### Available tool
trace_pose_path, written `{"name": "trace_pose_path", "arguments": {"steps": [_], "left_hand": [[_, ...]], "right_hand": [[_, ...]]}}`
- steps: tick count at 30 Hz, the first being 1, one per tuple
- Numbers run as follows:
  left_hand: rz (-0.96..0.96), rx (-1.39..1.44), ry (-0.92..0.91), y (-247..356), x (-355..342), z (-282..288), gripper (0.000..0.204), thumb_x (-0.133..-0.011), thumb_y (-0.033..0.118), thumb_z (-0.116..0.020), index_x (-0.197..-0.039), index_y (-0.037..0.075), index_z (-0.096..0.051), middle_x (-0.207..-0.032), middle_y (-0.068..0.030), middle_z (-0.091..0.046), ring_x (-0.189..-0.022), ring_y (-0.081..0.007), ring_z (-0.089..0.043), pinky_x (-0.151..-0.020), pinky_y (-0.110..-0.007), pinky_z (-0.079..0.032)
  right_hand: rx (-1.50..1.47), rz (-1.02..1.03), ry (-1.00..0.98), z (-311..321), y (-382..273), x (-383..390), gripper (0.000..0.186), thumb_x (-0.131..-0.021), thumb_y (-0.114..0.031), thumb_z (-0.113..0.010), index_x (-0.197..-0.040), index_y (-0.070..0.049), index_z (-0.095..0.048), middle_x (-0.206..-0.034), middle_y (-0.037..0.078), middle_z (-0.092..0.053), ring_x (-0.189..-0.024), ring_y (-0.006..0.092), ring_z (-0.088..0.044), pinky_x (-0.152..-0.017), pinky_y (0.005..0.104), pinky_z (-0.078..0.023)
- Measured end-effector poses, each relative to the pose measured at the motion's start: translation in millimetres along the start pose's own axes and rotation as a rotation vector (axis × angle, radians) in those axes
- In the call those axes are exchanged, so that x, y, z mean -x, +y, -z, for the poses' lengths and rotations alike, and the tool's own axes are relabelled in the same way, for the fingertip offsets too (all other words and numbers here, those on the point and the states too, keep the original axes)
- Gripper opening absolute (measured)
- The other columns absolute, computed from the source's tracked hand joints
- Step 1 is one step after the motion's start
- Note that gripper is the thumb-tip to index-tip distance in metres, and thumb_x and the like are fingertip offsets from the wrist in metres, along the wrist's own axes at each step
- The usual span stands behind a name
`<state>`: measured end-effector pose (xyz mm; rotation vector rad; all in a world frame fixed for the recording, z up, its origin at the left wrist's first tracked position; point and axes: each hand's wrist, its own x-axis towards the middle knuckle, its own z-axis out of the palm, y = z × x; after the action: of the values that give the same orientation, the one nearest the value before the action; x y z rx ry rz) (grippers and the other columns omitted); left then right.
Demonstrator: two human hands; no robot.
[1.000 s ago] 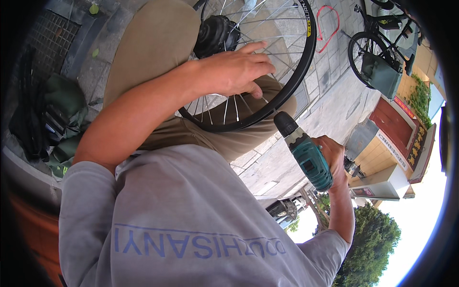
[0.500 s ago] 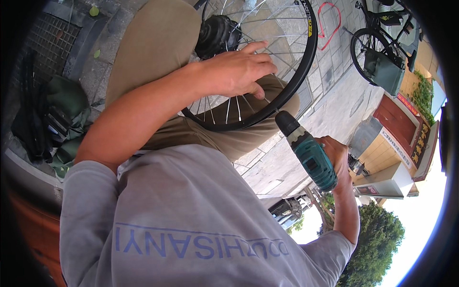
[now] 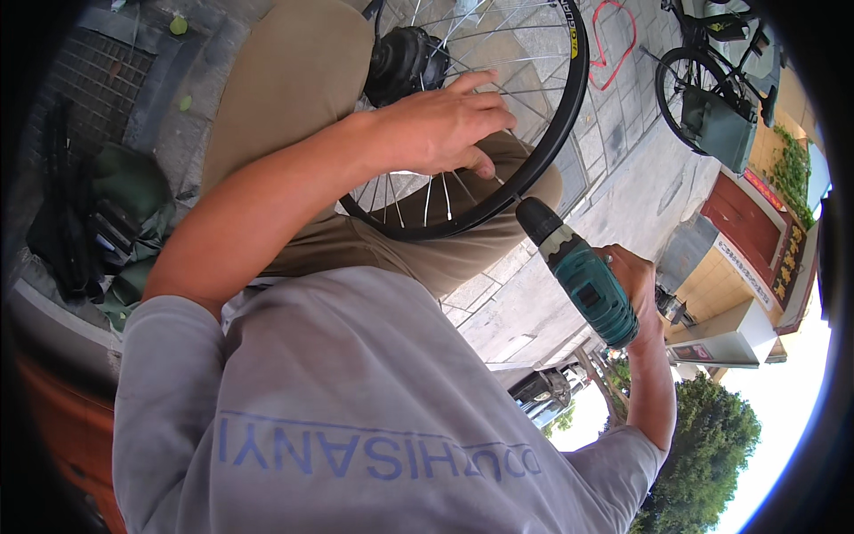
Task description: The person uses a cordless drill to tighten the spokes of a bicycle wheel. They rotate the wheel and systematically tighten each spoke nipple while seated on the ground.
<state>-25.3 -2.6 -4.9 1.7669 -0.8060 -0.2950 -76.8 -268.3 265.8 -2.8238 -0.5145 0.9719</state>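
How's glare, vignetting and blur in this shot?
Head view: sky blown out white at lower right, black vignetting at the corners, metal grate dim at upper left; also head view: drill and wheel rim show no obvious motion blur.

I see one green drill point(image 3: 589, 292), one big wheel point(image 3: 569, 114) with one black hub point(image 3: 411, 64), one red string point(image 3: 594, 64), one parked bike point(image 3: 731, 89), one floor grate point(image 3: 100, 78) and one grey shirt point(image 3: 356, 365).

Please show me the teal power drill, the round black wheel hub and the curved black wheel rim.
Teal power drill point(image 3: 587, 283): head view, on its housing.
Round black wheel hub point(image 3: 405, 68): head view, on its middle.
Curved black wheel rim point(image 3: 571, 101): head view, on its right side.
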Motion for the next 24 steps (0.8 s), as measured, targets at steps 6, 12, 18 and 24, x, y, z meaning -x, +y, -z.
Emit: {"name": "trace_pose_path", "arguments": {"steps": [6,12,18,24], "left_hand": [[0.01,0.024,-0.036,-3.5,-2.5,1.3,0.069,-0.092,0.037,-0.085,-0.15,0.008,-0.06,-0.157,-0.0106,-0.058,-0.166,-0.0405,-0.026,-0.128,-0.051,-0.042],[0.021,0.053,-0.042,-4.5,-1.9,18.7,0.061,-0.102,0.039,-0.079,-0.152,0.009,-0.061,-0.161,-0.013,-0.057,-0.167,-0.0392,-0.024,-0.133,-0.05,-0.034],[0.087,-0.006,0.011,-2.5,-15.3,22.0,0.049,-0.11,0.041,-0.067,-0.144,0.007,-0.069,-0.154,-0.0173,-0.064,-0.164,-0.0419,-0.031,-0.13,-0.05,-0.037],[0.167,0.475,0.258,89.0,27.2,63.4,0.043,-0.116,0.033,-0.059,-0.137,-0.002,-0.071,-0.134,-0.0168,-0.076,-0.125,-0.0287,-0.073,-0.104,-0.04,-0.059]], "right_hand": [[0.05,0.098,0.024,10.3,-14.2,-6.1,0.035,-0.076,-0.017,-0.083,-0.108,-0.005,-0.079,-0.077,0.012,-0.067,-0.071,0.0336,-0.068,-0.065,0.0421,-0.054],[0.267,0.219,0.137,46.0,-20.1,19.2,0.036,-0.071,-0.017,-0.082,-0.105,-0.004,-0.078,-0.079,0.012,-0.069,-0.07,0.0339,-0.066,-0.068,0.0434,-0.05],[-0.417,-0.267,0.754,-49.1,22.2,-26.6,0.032,-0.099,-0.027,-0.087,-0.114,0.0,-0.077,-0.099,0.006,-0.079,-0.087,0.0163,-0.074,-0.08,0.032,-0.057],[-1.365,-0.051,0.883,-101.8,-33.8,-143.6,0.041,-0.1,-0.014,-0.085,-0.137,-0.005,-0.071,-0.119,0.005,-0.073,-0.107,0.0168,-0.069,-0.09,0.0334,-0.059]]}}
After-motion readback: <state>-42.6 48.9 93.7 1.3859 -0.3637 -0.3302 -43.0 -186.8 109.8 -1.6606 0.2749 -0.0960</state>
